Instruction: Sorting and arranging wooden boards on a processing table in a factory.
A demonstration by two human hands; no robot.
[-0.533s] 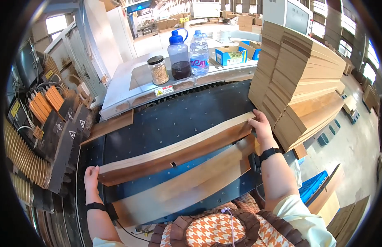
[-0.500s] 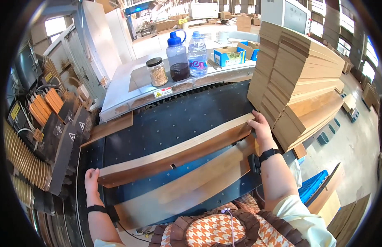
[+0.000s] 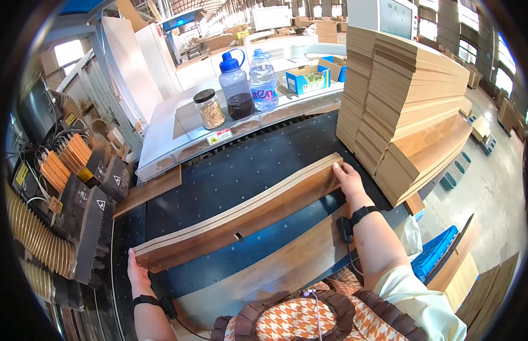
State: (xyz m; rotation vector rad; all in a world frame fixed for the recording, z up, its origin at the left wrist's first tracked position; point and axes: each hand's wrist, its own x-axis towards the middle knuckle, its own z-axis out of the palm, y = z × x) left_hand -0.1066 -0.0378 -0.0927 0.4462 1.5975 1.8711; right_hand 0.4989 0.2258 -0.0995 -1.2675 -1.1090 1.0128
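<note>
Several long wooden boards (image 3: 244, 221) stand on edge together as a bundle, their pale edges up and a brown wood-grain face toward me. A small dark notch shows in the lower edge of that face. My left hand (image 3: 139, 274) presses against the bundle's left end, fingers held together. At the right end my right hand (image 3: 349, 182) grips the corner, thumb on the near face. Nearer to me, another wood-grain board (image 3: 269, 267) lies flat. Beneath them is a black studded tabletop (image 3: 235, 170).
A tall stack of boards (image 3: 389, 102) rises at the right. On a grey ledge beyond stand a lidded jar (image 3: 209, 111), a blue-capped jug (image 3: 235, 91), a clear bottle (image 3: 264, 82) and a small blue box (image 3: 306, 80). Machinery with ribbed hoses (image 3: 45, 227) is at the left.
The boards' upper edges now show distinct lines between the layers. My left fingers have moved from the top corner to lie along the bundle's end. The view has shifted slightly.
</note>
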